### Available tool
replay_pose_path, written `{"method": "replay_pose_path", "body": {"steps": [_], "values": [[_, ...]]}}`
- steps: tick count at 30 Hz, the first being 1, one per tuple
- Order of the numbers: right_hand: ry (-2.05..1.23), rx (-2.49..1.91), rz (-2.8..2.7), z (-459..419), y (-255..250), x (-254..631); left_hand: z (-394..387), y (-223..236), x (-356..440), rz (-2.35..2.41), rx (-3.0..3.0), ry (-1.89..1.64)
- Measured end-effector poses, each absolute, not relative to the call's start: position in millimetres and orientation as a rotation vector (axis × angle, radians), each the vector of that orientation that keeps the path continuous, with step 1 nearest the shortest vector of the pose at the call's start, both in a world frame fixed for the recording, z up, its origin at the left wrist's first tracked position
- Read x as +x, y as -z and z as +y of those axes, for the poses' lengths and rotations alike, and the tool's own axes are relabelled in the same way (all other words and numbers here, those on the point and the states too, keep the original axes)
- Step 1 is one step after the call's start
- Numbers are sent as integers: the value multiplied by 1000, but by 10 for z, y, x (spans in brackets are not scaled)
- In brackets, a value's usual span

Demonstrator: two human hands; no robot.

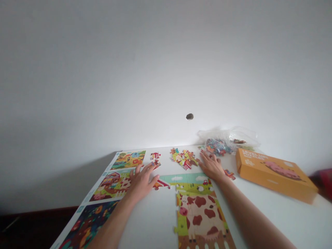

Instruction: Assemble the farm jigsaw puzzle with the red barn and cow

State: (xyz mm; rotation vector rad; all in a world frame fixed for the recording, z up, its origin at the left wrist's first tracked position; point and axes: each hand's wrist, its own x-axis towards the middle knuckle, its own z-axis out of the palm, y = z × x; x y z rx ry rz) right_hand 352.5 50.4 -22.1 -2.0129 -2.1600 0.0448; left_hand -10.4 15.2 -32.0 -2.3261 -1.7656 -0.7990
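A partly joined jigsaw puzzle (pixel 203 211) with a spotted cow, sheep and a strip of sky lies on the white table. My left hand (pixel 142 181) rests with its fingers apart over the edge of a printed picture sheet (pixel 107 186), its fingertips beside a puzzle piece with red and white on it (pixel 156 164). A red-roofed section (pixel 163 184) lies close to its thumb. Palm down, my right hand (pixel 211 166) is stretched out just right of a loose pile of puzzle pieces (pixel 183 158); no piece shows in its grasp. What lies beneath its fingers is hidden.
Clear plastic bags of puzzle pieces (pixel 219 146) lie against the wall at the back right. An orange puzzle box (pixel 275 174) stands right of my right forearm. A few colourful pieces (pixel 229 174) lie by my right wrist. The wall (pixel 160 86) has a small hole.
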Motion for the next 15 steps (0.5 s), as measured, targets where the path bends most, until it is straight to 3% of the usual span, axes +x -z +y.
{"method": "replay_pose_path", "body": {"steps": [10, 15], "values": [[17, -1978, -2183, 512, 187, 3451, 249, 117, 197, -1876, -2412, 668], [-28, -1986, -2195, 577, 216, 3456, 180, 146, 471, -2108, -2189, 701]]}}
